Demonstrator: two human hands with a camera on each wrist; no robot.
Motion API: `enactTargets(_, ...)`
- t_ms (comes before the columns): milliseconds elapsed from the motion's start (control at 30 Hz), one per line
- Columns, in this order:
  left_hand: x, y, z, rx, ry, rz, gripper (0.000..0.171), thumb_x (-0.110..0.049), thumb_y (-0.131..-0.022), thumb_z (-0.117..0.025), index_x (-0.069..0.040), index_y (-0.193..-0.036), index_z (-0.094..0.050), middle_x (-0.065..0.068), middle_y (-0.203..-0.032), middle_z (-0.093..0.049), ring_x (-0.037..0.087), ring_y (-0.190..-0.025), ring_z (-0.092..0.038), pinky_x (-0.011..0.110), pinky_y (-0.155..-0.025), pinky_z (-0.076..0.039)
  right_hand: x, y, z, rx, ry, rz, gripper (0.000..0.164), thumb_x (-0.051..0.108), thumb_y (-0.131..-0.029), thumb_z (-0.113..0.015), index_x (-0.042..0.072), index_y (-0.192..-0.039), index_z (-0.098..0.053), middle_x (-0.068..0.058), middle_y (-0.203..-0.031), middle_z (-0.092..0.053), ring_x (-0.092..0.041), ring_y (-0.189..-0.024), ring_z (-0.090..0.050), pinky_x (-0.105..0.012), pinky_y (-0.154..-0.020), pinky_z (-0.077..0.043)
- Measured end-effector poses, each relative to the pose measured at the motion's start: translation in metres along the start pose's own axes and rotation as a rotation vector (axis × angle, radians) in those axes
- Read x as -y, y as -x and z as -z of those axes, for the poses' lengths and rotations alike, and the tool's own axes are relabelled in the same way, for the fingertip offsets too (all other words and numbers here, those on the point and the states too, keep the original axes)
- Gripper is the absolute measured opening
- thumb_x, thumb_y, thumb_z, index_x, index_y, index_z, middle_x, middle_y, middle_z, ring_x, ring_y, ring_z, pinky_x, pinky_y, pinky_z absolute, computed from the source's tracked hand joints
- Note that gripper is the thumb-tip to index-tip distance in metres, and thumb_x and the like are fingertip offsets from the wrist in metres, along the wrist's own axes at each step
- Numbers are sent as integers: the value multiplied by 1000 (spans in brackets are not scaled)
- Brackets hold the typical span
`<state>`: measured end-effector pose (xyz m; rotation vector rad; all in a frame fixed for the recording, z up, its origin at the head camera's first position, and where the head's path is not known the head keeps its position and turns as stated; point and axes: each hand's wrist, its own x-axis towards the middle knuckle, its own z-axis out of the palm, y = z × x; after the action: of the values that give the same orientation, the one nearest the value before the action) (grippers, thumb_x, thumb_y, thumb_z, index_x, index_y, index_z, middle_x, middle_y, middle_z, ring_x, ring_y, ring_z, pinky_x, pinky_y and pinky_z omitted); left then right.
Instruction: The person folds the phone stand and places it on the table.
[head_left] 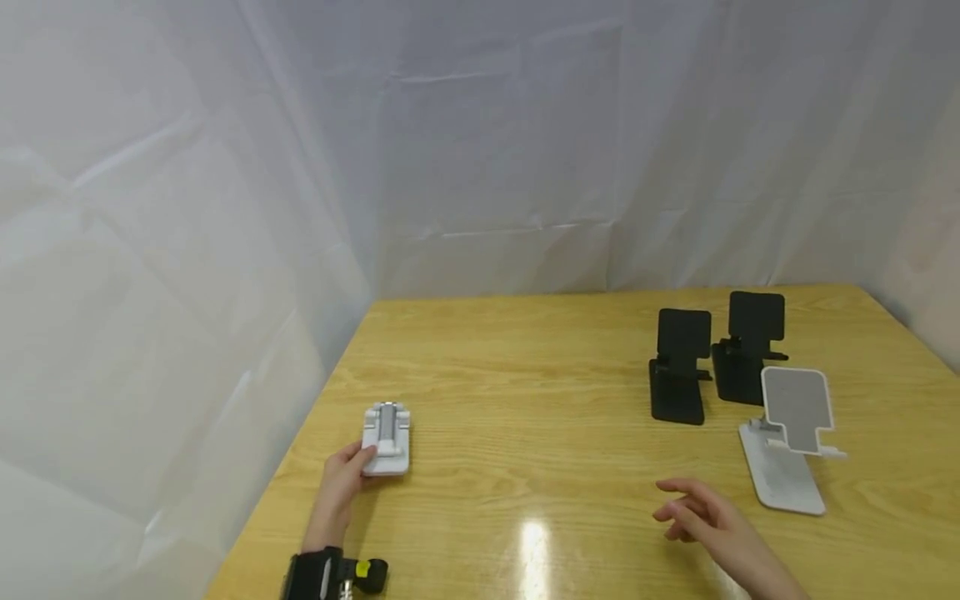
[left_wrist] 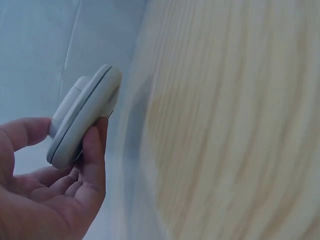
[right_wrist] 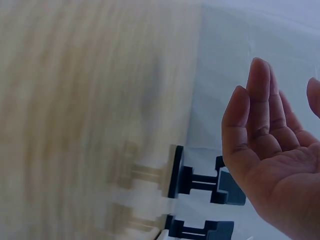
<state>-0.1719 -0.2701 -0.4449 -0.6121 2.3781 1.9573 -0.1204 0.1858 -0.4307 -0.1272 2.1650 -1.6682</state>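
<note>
My left hand grips a folded white phone stand by its left edge, over the left part of the table. In the left wrist view the thumb lies on one face of the folded stand and the fingers support the other, with the wood surface close by. My right hand holds nothing; its fingers are loosely bent above the table, left of an unfolded white phone stand. The right wrist view shows the right hand with its palm bare and fingers relaxed.
Two unfolded black phone stands stand behind the unfolded white one at the right of the wooden table. White sheeting hangs behind the table and along its left side.
</note>
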Motion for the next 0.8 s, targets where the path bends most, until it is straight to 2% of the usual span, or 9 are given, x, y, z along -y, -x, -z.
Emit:
enactTargets(100, 3, -5, 14, 14, -62, 10, 51, -13, -96, -43, 21, -132, -31, 36, -130, -41, 15, -93, -56, 26, -77, -52, -7, 1, 3, -9, 3, -40, 46, 19, -100, -42, -17, -129, -34, -13, -99, -63, -25, -85, -61, -39, -79, -52)
enactTargets(233, 4, -9, 22, 43, -90, 13, 50, -10, -95, -43, 22, -131, -30, 36, -126, -45, 14, -91, -58, 28, -77, -52, -14, 3, 4, -24, 2, -58, 46, 19, -99, -42, -16, -128, -35, -12, -99, -63, -25, -86, -60, -38, -80, -52)
enactTargets(400, 2, -11, 20, 53, -154, -13, 49, -8, -95, -43, 25, -128, -30, 38, -122, -46, 17, -90, -58, 27, -77, -52, -18, 4, 4, -41, -4, -68, 46, 21, -99, -43, -14, -128, -37, -11, -99, -63, -24, -86, -60, -37, -80, -52)
enactTargets(567, -3, -9, 17, 31, -375, -64, 48, -10, -93, -47, 24, -126, -37, 39, -126, -41, 37, -108, -50, 44, -92, -45, -19, 5, 2, -68, 4, -95, 44, 19, -99, -43, -14, -128, -39, -10, -98, -63, -24, -86, -60, -38, -80, -52)
enactTargets(700, -6, -8, 15, 17, -501, -49, 51, -11, -90, -52, 22, -127, -38, 38, -128, -40, 43, -113, -45, 51, -97, -38, -18, 6, 3, -70, 12, -95, 46, 22, -99, -43, -14, -127, -39, -11, -98, -63, -24, -86, -60, -37, -80, -52)
enactTargets(800, -7, -9, 13, 12, -528, -36, 51, -10, -90, -52, 21, -127, -38, 38, -128, -40, 43, -115, -44, 52, -97, -37, -18, 8, 5, -60, 10, -95, 48, 24, -99, -43, -14, -128, -39, -11, -99, -63, -24, -87, -59, -37, -80, -52)
